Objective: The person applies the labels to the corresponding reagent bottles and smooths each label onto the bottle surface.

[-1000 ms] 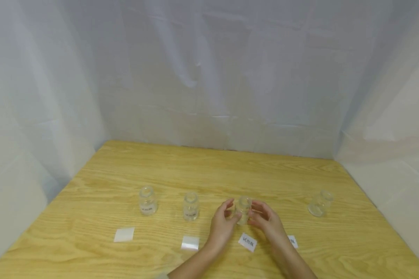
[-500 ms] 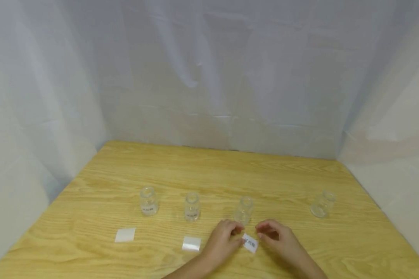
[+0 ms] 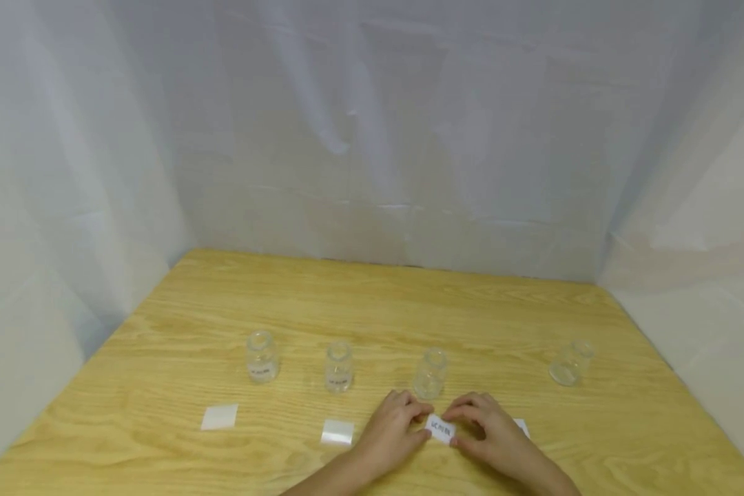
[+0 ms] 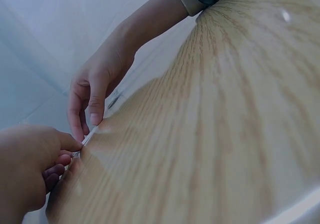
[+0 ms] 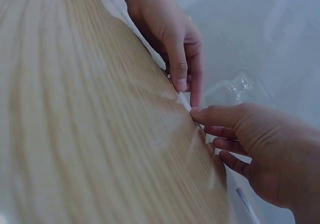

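Observation:
A small white label point(image 3: 440, 428) with dark handwriting lies between my two hands, near the front of the table. My left hand point(image 3: 389, 428) pinches its left edge between thumb and fingers. At the opposite edge my right hand point(image 3: 494, 432) does the same. From the right wrist camera the label point(image 5: 185, 101) shows edge-on as a thin white strip, with thumbs and fingertips at both ends. Just beyond the hands stands a clear glass jar point(image 3: 430, 375) with no label showing on it. A second written label point(image 3: 522, 427) is partly hidden behind my right hand.
Two glass jars point(image 3: 262, 362) with written labels stand further left, the second jar point(image 3: 339, 368) nearer the hands. An unlabelled jar point(image 3: 572, 363) is at the right. Blank white slips point(image 3: 220, 417) lie in front of the left jars. White sheeting point(image 3: 384, 138) encloses the table.
Both hands have left the third jar and come down toward the front edge. They now pinch the label in front of it, which has turned slightly and lifts at its edges.

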Motion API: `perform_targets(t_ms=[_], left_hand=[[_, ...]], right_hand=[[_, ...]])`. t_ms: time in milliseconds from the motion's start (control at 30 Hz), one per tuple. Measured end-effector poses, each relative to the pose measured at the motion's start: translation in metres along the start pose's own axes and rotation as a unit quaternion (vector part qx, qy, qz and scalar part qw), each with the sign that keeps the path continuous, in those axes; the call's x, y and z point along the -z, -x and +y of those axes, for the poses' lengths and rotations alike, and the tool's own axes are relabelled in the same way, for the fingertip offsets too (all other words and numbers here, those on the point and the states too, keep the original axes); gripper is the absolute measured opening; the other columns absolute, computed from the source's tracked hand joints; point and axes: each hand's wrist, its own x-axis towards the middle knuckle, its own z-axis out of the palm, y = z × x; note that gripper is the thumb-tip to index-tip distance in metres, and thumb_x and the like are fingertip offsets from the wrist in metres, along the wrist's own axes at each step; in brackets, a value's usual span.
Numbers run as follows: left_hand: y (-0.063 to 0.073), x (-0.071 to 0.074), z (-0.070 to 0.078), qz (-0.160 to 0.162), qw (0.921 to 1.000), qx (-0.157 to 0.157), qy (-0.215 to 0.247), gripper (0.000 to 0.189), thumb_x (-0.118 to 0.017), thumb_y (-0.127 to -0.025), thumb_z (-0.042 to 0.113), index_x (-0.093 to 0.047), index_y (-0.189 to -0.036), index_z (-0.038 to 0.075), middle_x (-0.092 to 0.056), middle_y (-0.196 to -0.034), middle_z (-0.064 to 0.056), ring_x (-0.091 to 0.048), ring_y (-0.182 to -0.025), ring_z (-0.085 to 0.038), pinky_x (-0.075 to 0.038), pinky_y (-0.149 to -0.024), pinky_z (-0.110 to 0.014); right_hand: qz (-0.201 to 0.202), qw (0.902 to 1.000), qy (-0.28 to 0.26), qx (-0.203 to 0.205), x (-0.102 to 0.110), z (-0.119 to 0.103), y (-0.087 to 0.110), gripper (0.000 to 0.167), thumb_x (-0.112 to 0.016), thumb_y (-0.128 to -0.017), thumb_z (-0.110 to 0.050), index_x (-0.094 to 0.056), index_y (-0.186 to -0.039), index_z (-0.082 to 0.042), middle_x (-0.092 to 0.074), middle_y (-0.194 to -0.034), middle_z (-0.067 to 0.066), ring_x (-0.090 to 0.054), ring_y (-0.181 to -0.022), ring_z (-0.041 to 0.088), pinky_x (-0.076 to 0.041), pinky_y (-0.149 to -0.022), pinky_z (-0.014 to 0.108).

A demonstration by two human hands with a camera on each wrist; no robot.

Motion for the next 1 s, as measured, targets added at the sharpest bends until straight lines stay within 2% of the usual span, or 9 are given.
perform_targets(t_ms=[167,333,433,633,833,1000], left_hand=[[0.0006,-0.0004,-0.0002,-0.005,1.0000,0.004,0.003,0.028,-0.072,-0.079,0.018,-0.066,-0.105,0.011,-0.050,-0.087,0.012,-0.042,-0.082,-0.003,-0.040,-0.071,-0.018],[0.0012,0.0005,0.0008,-0.008,0.9999,0.007,-0.006,0.027,-0.072,-0.080,0.019,-0.065,-0.104,0.011,-0.051,-0.096,0.008,-0.044,-0.089,-0.007,-0.042,-0.077,-0.021],[0.0016,0.0012,0.0017,-0.010,0.9998,0.009,-0.014,0.027,-0.072,-0.080,0.020,-0.065,-0.105,0.011,-0.051,-0.097,0.007,-0.044,-0.091,-0.009,-0.042,-0.080,-0.023],[0.0009,0.0017,0.0017,-0.015,0.9997,0.008,-0.020,0.023,-0.071,-0.081,0.022,-0.064,-0.101,0.012,-0.050,-0.096,0.007,-0.043,-0.091,-0.008,-0.041,-0.081,-0.023],[0.0013,0.0011,0.0009,-0.015,0.9997,0.008,-0.015,0.026,-0.071,-0.080,0.023,-0.064,-0.103,0.012,-0.049,-0.097,0.008,-0.043,-0.091,-0.008,-0.041,-0.080,-0.023],[0.0023,0.0008,0.0007,-0.011,0.9999,0.002,-0.010,0.028,-0.071,-0.080,0.022,-0.065,-0.105,0.012,-0.050,-0.099,0.008,-0.043,-0.091,-0.008,-0.041,-0.079,-0.023]], right_hand=[[0.002,0.9999,-0.009,0.010,0.0004,0.0001,-0.0004,0.026,-0.066,-0.085,-0.025,-0.065,-0.109,-0.015,-0.052,-0.113,-0.007,-0.045,-0.102,0.017,-0.046,-0.081,0.031],[0.003,0.9999,-0.009,0.014,0.0002,-0.0009,-0.0006,0.025,-0.067,-0.085,-0.021,-0.066,-0.109,-0.014,-0.052,-0.113,-0.006,-0.045,-0.102,0.017,-0.047,-0.081,0.035],[0.003,0.9999,-0.005,0.009,-0.0004,-0.0011,-0.0008,0.025,-0.067,-0.085,-0.023,-0.066,-0.108,-0.016,-0.051,-0.113,-0.008,-0.045,-0.102,0.016,-0.047,-0.082,0.035],[0.013,0.9998,0.013,-0.006,-0.0034,-0.0014,-0.0023,0.028,-0.066,-0.083,-0.036,-0.067,-0.106,-0.018,-0.051,-0.111,-0.012,-0.045,-0.101,0.013,-0.046,-0.081,0.035],[0.022,0.9994,0.008,-0.026,-0.0052,-0.0049,-0.0030,0.025,-0.070,-0.081,-0.032,-0.066,-0.103,-0.020,-0.051,-0.110,-0.012,-0.045,-0.101,0.013,-0.046,-0.081,0.038],[0.024,0.9996,0.004,-0.013,-0.0051,-0.0076,-0.0028,0.022,-0.070,-0.082,-0.028,-0.066,-0.102,-0.021,-0.052,-0.108,-0.012,-0.046,-0.099,0.013,-0.047,-0.080,0.036]])
